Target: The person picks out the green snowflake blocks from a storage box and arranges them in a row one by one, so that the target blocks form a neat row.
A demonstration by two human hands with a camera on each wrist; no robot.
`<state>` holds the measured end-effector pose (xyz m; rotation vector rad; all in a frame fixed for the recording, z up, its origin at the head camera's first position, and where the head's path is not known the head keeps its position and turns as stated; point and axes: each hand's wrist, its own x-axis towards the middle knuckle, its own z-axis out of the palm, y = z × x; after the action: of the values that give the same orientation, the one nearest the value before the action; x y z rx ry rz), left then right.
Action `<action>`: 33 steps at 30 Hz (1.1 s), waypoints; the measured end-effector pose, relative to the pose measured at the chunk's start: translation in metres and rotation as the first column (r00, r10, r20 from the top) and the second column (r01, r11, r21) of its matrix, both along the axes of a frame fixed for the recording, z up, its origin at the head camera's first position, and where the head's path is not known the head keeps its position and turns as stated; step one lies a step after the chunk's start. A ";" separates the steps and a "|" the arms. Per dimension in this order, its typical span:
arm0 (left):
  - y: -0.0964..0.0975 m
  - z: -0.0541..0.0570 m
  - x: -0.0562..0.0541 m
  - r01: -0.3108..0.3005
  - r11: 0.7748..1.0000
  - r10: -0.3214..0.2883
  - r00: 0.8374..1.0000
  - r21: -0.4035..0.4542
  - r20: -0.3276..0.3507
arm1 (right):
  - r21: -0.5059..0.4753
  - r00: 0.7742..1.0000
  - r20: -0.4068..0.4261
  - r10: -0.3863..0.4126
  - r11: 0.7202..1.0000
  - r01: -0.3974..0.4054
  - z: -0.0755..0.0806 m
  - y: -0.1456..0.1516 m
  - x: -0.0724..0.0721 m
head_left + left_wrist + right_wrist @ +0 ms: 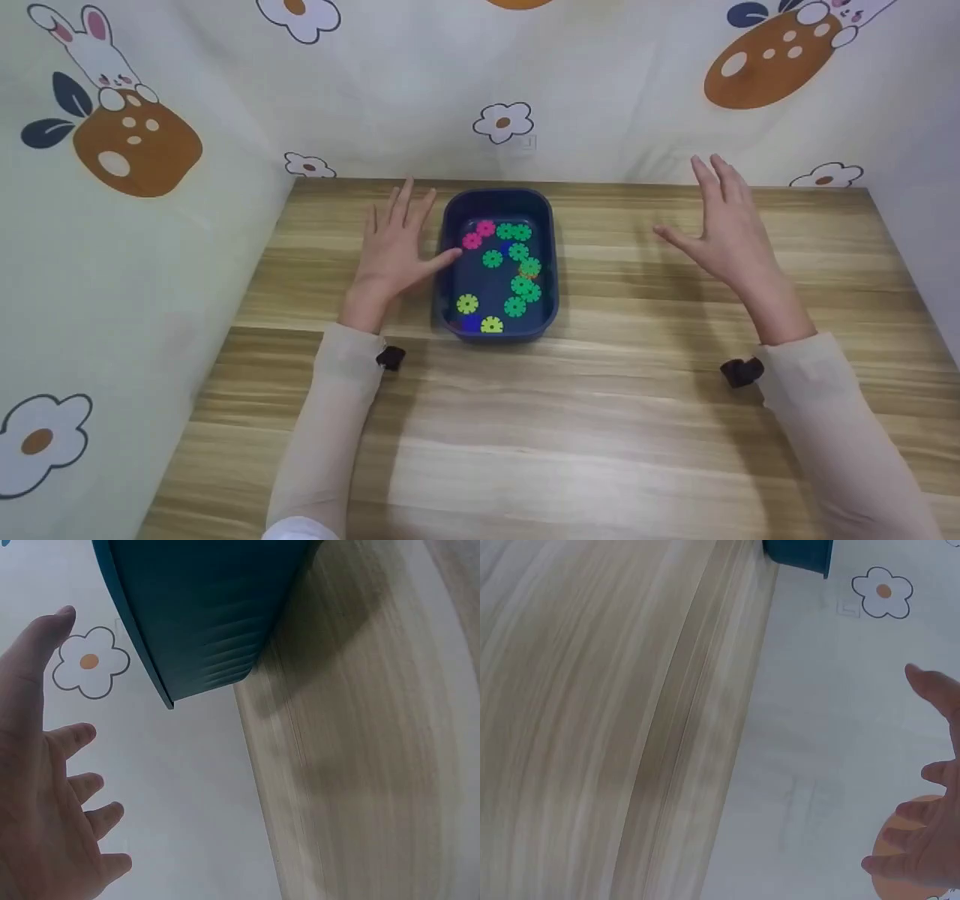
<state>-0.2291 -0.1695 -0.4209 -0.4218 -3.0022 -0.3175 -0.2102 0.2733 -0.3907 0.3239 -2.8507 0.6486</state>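
Observation:
A dark blue plastic bin (498, 335) stands on the wooden table, with flower-shaped plastic discs inside. Most discs are green (492, 259); pink ones (485, 228) lie toward its far end and yellow ones (467, 304) toward its near end. My left hand (391, 251) is spread just left of the bin, its thumb tip overlapping the rim in the head view. In the left wrist view, the bin's ribbed side (202, 622) rises beyond the thumb. Well to the right, my right hand (726, 232) is raised with fingers extended and holds nothing.
The wood-grain table (495, 435) runs back to a wall covering (405, 97) printed with flowers and rabbits. Another covered wall (112, 300) borders the left side, and a pale wall (919, 225) the right. Small black devices (391, 358) sit at both sleeve cuffs.

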 end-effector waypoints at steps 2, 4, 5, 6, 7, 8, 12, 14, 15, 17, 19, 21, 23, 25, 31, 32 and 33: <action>-0.002 -0.001 0.004 0.018 1.000 -0.018 1.000 0.019 0.009 | -0.031 1.000 -0.002 -0.007 0.999 0.007 -0.001 -0.005 0.001; -0.004 -0.002 0.009 0.031 0.999 -0.032 0.999 0.042 0.019 | -0.055 1.000 -0.004 -0.014 0.998 0.013 -0.001 -0.011 0.001; -0.005 -0.002 0.011 0.038 0.998 -0.039 0.999 0.053 0.024 | -0.067 1.000 -0.006 -0.015 0.998 0.015 -0.002 -0.014 0.002; -0.006 -0.002 0.014 0.047 0.997 -0.049 0.998 0.063 0.026 | -0.079 1.000 -0.013 -0.013 0.997 0.011 -0.002 -0.017 0.002; -0.006 -0.002 0.016 0.053 0.996 -0.055 0.998 0.075 0.027 | -0.092 1.000 -0.022 -0.008 0.996 0.006 -0.002 -0.021 0.002; -0.007 -0.002 0.018 0.061 0.994 -0.063 0.998 0.093 0.029 | -0.104 1.000 -0.030 -0.001 0.995 -0.002 -0.003 -0.024 0.002; -0.008 -0.001 0.029 0.066 0.985 -0.078 0.994 0.158 0.073 | -0.143 0.998 -0.060 0.032 0.989 -0.041 -0.004 -0.037 0.002; -0.007 0.000 0.034 0.061 0.979 -0.084 0.990 0.193 0.117 | -0.157 0.997 -0.062 0.041 0.986 -0.050 -0.005 -0.042 0.001; -0.007 0.001 0.036 0.059 0.976 -0.090 0.986 0.211 0.140 | -0.162 0.997 -0.063 0.043 0.985 -0.052 -0.006 -0.045 0.001; -0.005 0.001 0.040 0.067 0.964 -0.116 0.977 0.257 0.179 | -0.173 0.997 -0.060 0.044 0.983 -0.054 -0.007 -0.050 0.000; -0.003 0.000 0.043 0.080 0.950 -0.146 0.969 0.302 0.202 | -0.186 0.997 -0.058 0.042 0.981 -0.052 -0.007 -0.055 0.000; -0.001 -0.002 0.046 0.097 0.930 -0.182 0.960 0.355 0.215 | -0.199 0.997 -0.056 0.044 0.979 -0.054 -0.008 -0.060 -0.001; 0.001 -0.005 0.049 0.120 0.909 -0.220 0.952 0.400 0.214 | -0.210 0.997 -0.057 0.048 0.976 -0.059 -0.008 -0.065 -0.001; 0.001 -0.008 0.052 0.142 0.886 -0.256 0.943 0.442 0.212 | -0.220 0.996 -0.061 0.058 0.973 -0.070 -0.009 -0.072 -0.002; -0.002 -0.019 0.058 0.167 0.831 -0.326 0.919 0.531 0.221 | -0.258 0.994 -0.059 0.096 0.960 -0.108 -0.014 -0.095 -0.002; -0.003 -0.021 0.059 0.161 0.826 -0.326 0.918 0.541 0.224 | -0.269 0.993 -0.052 0.102 0.956 -0.113 -0.015 -0.099 -0.002; -0.004 -0.023 0.060 0.156 0.821 -0.325 0.918 0.548 0.226 | -0.280 0.993 -0.042 0.108 0.953 -0.115 -0.015 -0.103 -0.002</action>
<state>-0.1689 -0.1734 -0.4440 -0.7552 -2.9526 -1.3013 -0.2122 0.1703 -0.4060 0.4437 -2.6787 1.0509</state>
